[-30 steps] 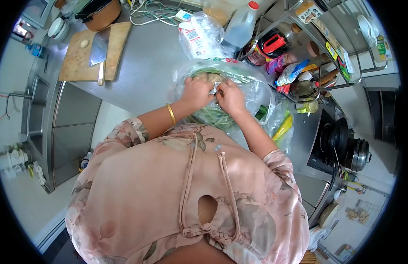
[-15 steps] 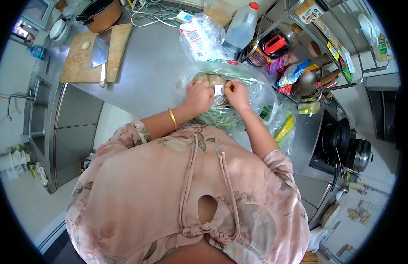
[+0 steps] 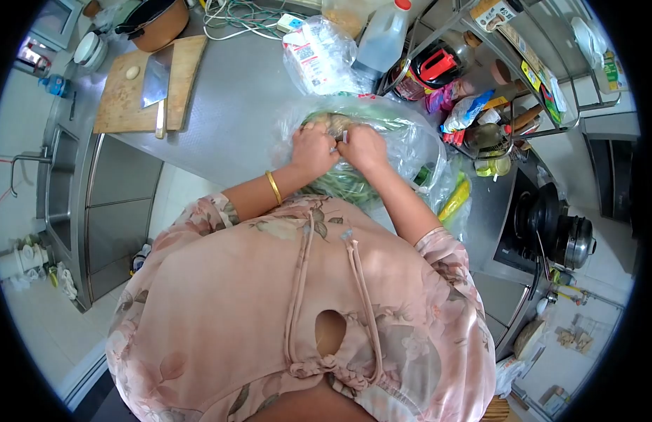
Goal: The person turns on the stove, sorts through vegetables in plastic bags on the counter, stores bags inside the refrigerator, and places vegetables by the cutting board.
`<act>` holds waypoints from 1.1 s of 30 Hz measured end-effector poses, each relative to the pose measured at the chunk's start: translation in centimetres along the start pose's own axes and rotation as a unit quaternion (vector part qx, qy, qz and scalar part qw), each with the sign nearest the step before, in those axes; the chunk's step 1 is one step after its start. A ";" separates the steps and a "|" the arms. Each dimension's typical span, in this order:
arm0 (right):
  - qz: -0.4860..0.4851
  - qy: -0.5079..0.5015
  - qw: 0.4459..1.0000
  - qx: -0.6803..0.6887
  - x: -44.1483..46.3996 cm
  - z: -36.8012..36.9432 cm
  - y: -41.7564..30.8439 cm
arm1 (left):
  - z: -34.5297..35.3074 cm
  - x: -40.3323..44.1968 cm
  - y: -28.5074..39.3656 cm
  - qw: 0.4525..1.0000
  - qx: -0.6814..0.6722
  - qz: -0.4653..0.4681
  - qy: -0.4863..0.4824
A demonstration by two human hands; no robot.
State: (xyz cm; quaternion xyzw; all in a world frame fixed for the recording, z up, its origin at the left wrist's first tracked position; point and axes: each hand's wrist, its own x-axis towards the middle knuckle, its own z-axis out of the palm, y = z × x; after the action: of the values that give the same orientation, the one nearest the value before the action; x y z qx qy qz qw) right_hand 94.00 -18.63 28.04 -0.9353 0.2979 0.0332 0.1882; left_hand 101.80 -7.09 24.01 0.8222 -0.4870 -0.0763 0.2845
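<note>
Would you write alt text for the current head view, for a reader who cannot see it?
A person's left hand and right hand are close together over clear plastic with green vegetables on a metal counter. A cleaver lies on a wooden cutting board at left, a brown pot beyond it.

- One left hand [image 3: 314, 149]; one right hand [image 3: 364, 148];
- one gold bracelet [image 3: 273, 187];
- one wooden cutting board [image 3: 120, 105]; one cleaver [image 3: 155, 79];
- one orange pot [image 3: 165, 29];
- one red-capped jug [image 3: 384, 41]

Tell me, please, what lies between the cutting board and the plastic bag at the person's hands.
The head view shows only grey countertop between the cutting board and the plastic bag.
</note>
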 end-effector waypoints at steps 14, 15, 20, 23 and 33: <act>0.025 -0.017 0.999 -0.035 0.8 0.5 -0.7 | 0.2 -0.6 -0.5 0.999 -0.047 -0.010 0.004; 0.015 -0.019 0.999 -0.026 0.7 0.3 -0.3 | 0.2 -0.7 -0.5 0.999 -0.046 -0.006 0.002; 0.013 -0.033 0.980 0.195 1.2 2.2 4.0 | -0.2 -0.5 0.1 0.999 -0.003 0.038 0.002; 0.055 -0.041 0.933 0.353 1.1 3.4 5.0 | -0.1 -0.1 0.2 0.999 0.000 0.047 0.015; 0.034 0.106 0.918 0.381 -2.0 5.1 4.2 | 0.0 1.0 0.3 0.980 -0.178 -0.088 -0.005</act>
State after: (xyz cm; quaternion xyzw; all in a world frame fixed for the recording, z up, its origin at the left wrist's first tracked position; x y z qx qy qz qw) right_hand 90.20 -18.80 22.25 -0.7798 0.3383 -0.1759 0.4966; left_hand 102.12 -8.07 24.34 0.7976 -0.3925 -0.1910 0.4163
